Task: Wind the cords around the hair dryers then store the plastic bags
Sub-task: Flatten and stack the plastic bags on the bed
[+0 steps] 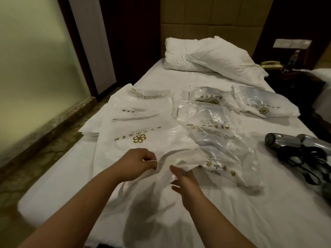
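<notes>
Two hands at the near edge of the bed point(232, 212), both on one white bag point(180, 158): left hand point(138, 164) pinches its rim with curled fingers, right hand point(184, 179) grips the opposite fold, thumb over the film; the mouth sits between them, partly spread. Contents of this bag: cannot tell, it looks slack and flat. Risk, as judged: the film is thin and slippery, so a hard tug could tear the rim or pull it out of one pinch; dragging it could also shift the bags lying just beyond. Next, right of the hands, a clear printed bag point(220, 145) with a grey shape inside, probably a dryer. Far right, near the bed edge, two bare dryers point(293, 142) lie touching, black cords point(308, 161) heaped loose over and below them, not wound; risk, as judged: a loop could snag and carry a dryer off the edge. Mid-bed, left, flat stack of white bags point(136, 111), apparently unfilled. Mid-bed, right, three more filled bags point(265, 102), each showing a grey form through the film. Farthest, two pillows point(211, 56) at the headboard; phone point(270, 64) on the nightstand beyond.
</notes>
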Demonstrator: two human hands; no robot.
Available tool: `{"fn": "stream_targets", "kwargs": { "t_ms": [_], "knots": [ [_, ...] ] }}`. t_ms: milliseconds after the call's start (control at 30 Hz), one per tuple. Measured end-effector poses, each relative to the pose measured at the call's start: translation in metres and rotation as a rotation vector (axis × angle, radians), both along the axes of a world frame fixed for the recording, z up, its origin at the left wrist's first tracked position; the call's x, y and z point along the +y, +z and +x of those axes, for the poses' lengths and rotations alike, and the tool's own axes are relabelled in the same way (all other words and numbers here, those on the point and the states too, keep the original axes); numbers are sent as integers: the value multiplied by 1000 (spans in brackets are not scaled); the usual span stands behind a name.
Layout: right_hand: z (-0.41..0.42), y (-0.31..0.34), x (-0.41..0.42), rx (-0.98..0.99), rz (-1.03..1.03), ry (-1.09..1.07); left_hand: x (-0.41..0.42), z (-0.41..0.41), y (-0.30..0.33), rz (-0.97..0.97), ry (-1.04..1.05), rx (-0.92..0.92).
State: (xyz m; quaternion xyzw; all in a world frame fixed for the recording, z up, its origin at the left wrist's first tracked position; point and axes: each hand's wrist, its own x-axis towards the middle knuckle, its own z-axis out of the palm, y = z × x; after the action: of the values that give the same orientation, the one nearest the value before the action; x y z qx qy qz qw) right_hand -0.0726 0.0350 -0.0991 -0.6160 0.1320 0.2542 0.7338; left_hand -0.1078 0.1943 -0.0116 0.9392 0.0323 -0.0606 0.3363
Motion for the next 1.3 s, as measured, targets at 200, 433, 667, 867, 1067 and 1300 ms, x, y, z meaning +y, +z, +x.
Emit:
{"fn": "stream_targets", "kwargs": {
  "t_ms": [200,433,667,867,1067,1300],
  "knots": [
    [14,12,-29,181,42,-235,-27,-29,-29,-419,-154,141],
    [14,27,-50,138,32,-248,-69,-77,-97,422,-91,103],
    [8,26,-87,57,9,-239,-66,-57,-83,153,-66,-107],
    [15,22,-118,116,-58,-249,-52,-62,-101,422,-262,-70],
    [16,20,-120,81,-100,-183,-89,-60,-104,510,-301,-95],
    [19,21,-125,20,-319,-59,-73,-48,-89,418,-195,-157]
  ]
}}
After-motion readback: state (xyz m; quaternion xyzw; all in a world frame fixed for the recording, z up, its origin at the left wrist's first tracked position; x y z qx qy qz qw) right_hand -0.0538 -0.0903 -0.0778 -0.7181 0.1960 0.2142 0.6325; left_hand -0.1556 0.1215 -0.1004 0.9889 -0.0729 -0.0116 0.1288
